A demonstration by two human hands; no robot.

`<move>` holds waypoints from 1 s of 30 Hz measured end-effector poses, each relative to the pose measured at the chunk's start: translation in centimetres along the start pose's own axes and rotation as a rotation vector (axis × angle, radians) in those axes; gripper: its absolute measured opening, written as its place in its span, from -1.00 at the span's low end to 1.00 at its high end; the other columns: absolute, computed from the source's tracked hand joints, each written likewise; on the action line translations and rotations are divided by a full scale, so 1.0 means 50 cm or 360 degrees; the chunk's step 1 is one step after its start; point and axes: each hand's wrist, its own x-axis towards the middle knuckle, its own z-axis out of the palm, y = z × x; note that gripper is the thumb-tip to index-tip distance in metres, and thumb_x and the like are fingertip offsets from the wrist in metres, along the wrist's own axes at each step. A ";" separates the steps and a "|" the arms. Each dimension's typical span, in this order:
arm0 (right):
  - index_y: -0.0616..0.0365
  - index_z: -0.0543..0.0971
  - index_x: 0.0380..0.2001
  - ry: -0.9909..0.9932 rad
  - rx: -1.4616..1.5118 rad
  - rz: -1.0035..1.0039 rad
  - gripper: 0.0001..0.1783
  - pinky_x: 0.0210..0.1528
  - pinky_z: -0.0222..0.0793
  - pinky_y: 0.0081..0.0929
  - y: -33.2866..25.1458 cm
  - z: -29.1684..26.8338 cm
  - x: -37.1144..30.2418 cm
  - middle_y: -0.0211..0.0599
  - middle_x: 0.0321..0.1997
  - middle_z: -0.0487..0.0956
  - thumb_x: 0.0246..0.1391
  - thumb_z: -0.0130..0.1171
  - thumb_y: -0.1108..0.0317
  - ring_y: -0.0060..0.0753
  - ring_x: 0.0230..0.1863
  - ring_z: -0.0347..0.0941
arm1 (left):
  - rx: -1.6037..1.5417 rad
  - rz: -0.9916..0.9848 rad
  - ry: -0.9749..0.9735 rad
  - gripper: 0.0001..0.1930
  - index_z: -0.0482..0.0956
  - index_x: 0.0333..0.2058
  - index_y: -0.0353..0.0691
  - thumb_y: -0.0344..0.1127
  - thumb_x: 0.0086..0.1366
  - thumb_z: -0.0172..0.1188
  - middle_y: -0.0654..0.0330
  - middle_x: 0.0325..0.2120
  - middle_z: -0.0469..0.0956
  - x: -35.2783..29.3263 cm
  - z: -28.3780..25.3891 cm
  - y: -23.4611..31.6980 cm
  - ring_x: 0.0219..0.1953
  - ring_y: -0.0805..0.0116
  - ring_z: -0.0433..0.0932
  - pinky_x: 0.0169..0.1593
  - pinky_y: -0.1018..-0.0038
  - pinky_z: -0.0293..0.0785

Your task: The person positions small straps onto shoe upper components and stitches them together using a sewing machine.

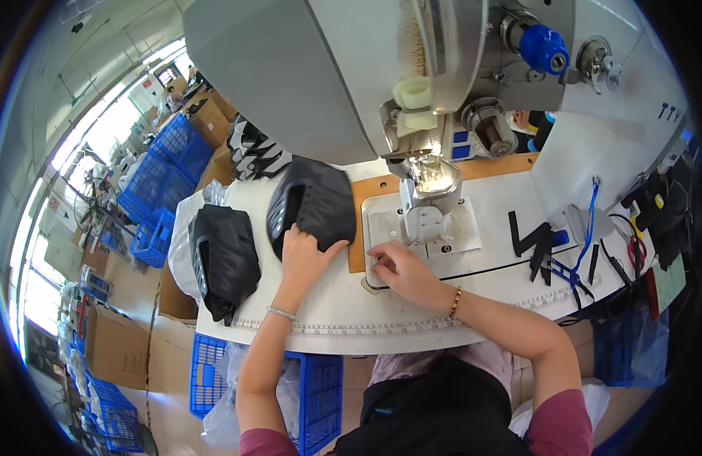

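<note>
My left hand (309,258) grips the lower edge of a black shoe upper (324,199), fingers over its edge and thumb out to the right. This upper lies on the white table left of the sewing machine's metal plate (466,220). My right hand (402,275) hovers over the near left corner of that plate with fingers curled in; whatever they may hold is too small to make out. Just beyond it are the machine's presser foot and needle area (429,216), lit by a lamp. A second black shoe upper (228,258) rests farther left on the table.
Black and white pieces (253,152) are piled at the back left. Black strips (539,247), blue-handled snips (570,272) and red-handled scissors (637,252) lie on the right. The machine head (275,68) overhangs the table. A blue crate (320,403) stands below the front edge.
</note>
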 end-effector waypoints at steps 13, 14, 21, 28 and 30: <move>0.22 0.38 -0.19 -0.0094 -0.0152 -0.0120 -0.76 -0.21 0.33 -0.48 0.005 0.007 -0.008 -0.18 -0.20 0.34 0.01 0.00 0.49 -0.35 -0.30 0.41 | -0.0267 -0.0386 -0.0080 -0.68 0.44 -0.54 -0.46 -0.25 0.06 0.28 -0.01 -0.51 0.43 0.037 -0.009 -0.070 -0.44 0.07 0.38 -0.36 0.32 0.32; 0.21 0.38 -0.19 -0.0100 -0.0187 -0.0141 -0.76 -0.20 0.32 -0.47 0.005 0.003 -0.010 -0.18 -0.19 0.33 0.01 -0.01 0.50 -0.32 -0.29 0.40 | -0.0232 -0.0450 0.0076 -0.66 0.35 -0.56 -0.41 -0.25 0.07 0.27 0.08 -0.59 0.33 0.031 0.011 -0.079 -0.52 0.18 0.31 -0.41 0.37 0.26; 0.18 0.36 -0.19 -0.0149 -0.0278 -0.0139 -0.77 -0.21 0.34 -0.34 -0.003 0.005 -0.012 -0.15 -0.14 0.33 0.02 -0.05 0.50 -0.10 -0.29 0.41 | -0.0258 -0.0654 0.0324 -0.69 0.27 -0.57 -0.31 -0.30 0.11 0.23 0.22 -0.67 0.22 0.043 0.011 -0.044 -0.59 0.38 0.20 -0.47 0.47 0.19; 0.16 0.35 -0.15 -0.0140 -0.0261 -0.0258 -0.74 -0.26 0.37 -0.40 -0.015 0.008 -0.015 -0.17 -0.12 0.33 0.04 -0.03 0.51 -0.22 -0.30 0.44 | -0.0530 -0.0782 0.0532 -0.70 0.24 -0.61 -0.26 -0.36 0.20 0.15 0.36 -0.66 0.19 0.081 -0.090 -0.040 -0.59 0.62 0.10 -0.53 0.61 0.08; 0.15 0.35 -0.10 -0.0155 -0.0278 -0.0266 -0.70 -0.28 0.38 -0.45 -0.037 0.003 -0.014 -0.18 -0.11 0.33 0.04 0.00 0.50 -0.30 -0.30 0.45 | -0.0902 -0.0654 0.1092 -0.72 0.24 -0.60 -0.21 -0.38 0.25 0.11 0.43 -0.59 0.22 0.078 -0.116 -0.027 -0.56 0.65 0.11 -0.49 0.68 0.07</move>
